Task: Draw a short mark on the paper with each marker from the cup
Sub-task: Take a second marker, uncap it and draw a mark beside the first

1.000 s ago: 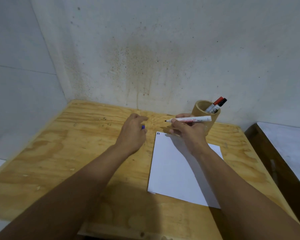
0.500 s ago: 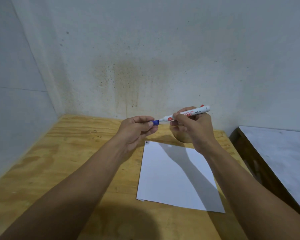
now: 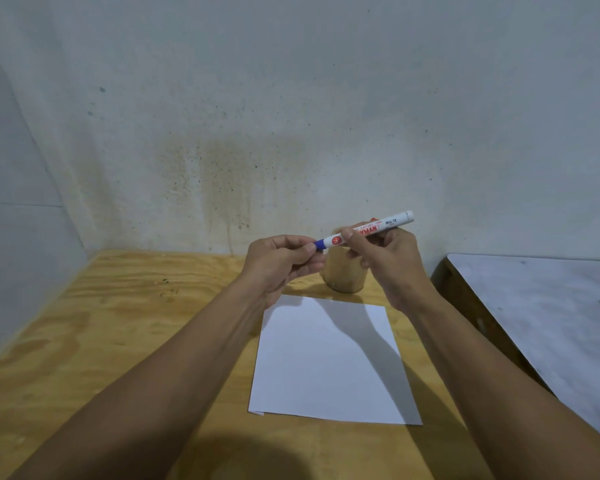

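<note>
Now blue cap (image 3: 320,244) back on marker (image 3: 368,230), was off a sec ago; left hand (image 3: 281,263) pinches cap, right hand (image 3: 383,261) grips barrel, above paper (image 3: 326,358) by cup (image 3: 343,275) — next marker due

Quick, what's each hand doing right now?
Left hand: closed, fingertips pinching the blue cap on the marker's end.
Right hand: closed, holding the white marker by its barrel, above the cup.
</note>
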`<state>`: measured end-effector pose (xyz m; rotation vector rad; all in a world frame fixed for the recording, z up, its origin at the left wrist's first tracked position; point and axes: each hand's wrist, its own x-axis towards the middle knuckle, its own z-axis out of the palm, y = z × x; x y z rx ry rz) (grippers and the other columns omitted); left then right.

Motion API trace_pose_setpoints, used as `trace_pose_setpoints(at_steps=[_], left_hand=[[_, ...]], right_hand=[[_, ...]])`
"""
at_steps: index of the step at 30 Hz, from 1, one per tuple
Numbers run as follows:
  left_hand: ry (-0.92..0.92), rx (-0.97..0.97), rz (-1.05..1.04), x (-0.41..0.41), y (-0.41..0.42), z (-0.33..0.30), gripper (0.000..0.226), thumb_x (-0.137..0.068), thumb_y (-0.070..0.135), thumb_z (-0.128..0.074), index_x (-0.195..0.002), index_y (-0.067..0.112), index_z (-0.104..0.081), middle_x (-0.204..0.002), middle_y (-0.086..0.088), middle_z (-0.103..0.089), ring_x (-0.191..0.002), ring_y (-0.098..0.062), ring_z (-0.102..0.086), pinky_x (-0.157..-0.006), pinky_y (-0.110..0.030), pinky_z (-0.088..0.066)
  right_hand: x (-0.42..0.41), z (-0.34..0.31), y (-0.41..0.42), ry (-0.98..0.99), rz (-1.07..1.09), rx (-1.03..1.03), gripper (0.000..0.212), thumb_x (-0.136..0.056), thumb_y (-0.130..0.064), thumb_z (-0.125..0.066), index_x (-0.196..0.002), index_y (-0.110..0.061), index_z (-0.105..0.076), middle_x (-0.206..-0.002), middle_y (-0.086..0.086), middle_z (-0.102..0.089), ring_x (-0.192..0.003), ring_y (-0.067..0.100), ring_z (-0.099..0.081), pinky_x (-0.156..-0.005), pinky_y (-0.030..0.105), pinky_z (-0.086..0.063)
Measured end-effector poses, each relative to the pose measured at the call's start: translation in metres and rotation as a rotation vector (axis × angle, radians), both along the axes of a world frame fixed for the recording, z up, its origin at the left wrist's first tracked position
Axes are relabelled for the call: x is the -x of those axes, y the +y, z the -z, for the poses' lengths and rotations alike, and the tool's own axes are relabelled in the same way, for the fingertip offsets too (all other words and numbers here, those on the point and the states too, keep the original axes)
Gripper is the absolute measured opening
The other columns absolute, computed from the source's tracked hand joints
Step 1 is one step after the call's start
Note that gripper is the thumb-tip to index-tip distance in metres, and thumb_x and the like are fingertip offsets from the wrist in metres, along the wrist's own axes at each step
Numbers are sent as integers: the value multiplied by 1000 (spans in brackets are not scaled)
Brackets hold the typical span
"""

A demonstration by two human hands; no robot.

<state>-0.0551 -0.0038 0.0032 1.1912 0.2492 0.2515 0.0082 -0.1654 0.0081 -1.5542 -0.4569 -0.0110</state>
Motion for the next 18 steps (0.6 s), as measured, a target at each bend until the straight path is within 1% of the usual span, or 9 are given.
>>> trace_pose_setpoints(at_steps=[3,5,6,9,11,13,16,17,18], left_hand=[[-25,-129,34,-2,-13,-5,14,-80,1,-68,-91,-9,-67,-77,-19,-71,-66,-24,-71,-65,-30,-62],[-33,-241,27,-5,-25,-9,20,-79,5,-71,-93,-8,-65,-79,-21,-71,-65,-26,-70,-64,-31,-62],[-25,-296,7,-7,-30,-10,24,-77,7,-73,-93,-8,-64,-79,-23,-71,-65,-28,-70,-63,-33,-61],[-2,-509,-94,-19,-38,-5,26,-72,14,-79,-87,0,-63,-77,-18,-72,-68,-29,-71,-63,-37,-61],[-18,-796,-163,-25,-35,2,20,-74,18,-76,-89,9,-66,-85,-7,-73,-75,-21,-69,-68,-32,-57],[-48,-1071,-174,-27,-31,7,25,-79,18,-69,-103,16,-66,-105,-1,-71,-90,-18,-65,-79,-32,-53],[-140,-1328,-33,-29,-27,11,46,-80,5,-61,-124,16,-55,-128,-5,-60,-113,-26,-54,-92,-39,-44],[-145,-1398,27,-30,-25,12,50,-78,3,-59,-126,15,-52,-131,-6,-56,-115,-29,-51,-92,-41,-44],[-130,-1462,76,-32,-24,13,50,-77,2,-57,-126,12,-51,-133,-8,-54,-117,-31,-50,-93,-43,-44]], right_hand=[[-1,-5,-5,40,3,32,28,-94,-29,-63,-94,-3,-73,-77,1,-72,-63,-3,-64,-60,14,-48],[-3,-9,-9,79,-29,44,26,-98,-28,-57,-93,-7,-70,-77,-2,-70,-64,-5,-64,-63,18,-48],[-4,-12,-12,99,-32,37,24,-100,-28,-54,-93,-8,-66,-77,-1,-71,-66,-2,-66,-66,21,-48],[-15,-28,-22,151,15,36,26,-104,-29,-43,-103,-6,-56,-87,11,-68,-77,20,-70,-68,32,-55],[-24,-44,-30,165,56,169,33,-106,-32,-36,-115,-6,-53,-90,15,-60,-75,24,-68,-61,31,-59],[-37,-58,-38,98,110,389,36,-106,-34,-35,-120,-8,-55,-86,13,-54,-67,22,-63,-56,31,-59],[-60,-72,-42,-91,219,736,42,-103,-38,-42,-115,-6,-67,-73,6,-53,-57,20,-55,-65,40,-59],[-66,-74,-41,-150,242,823,43,-102,-38,-46,-109,-4,-70,-71,6,-55,-53,20,-54,-66,40,-57],[-70,-76,-39,-198,254,891,41,-100,-38,-50,-102,-2,-72,-71,8,-57,-52,20,-52,-61,37,-54]])
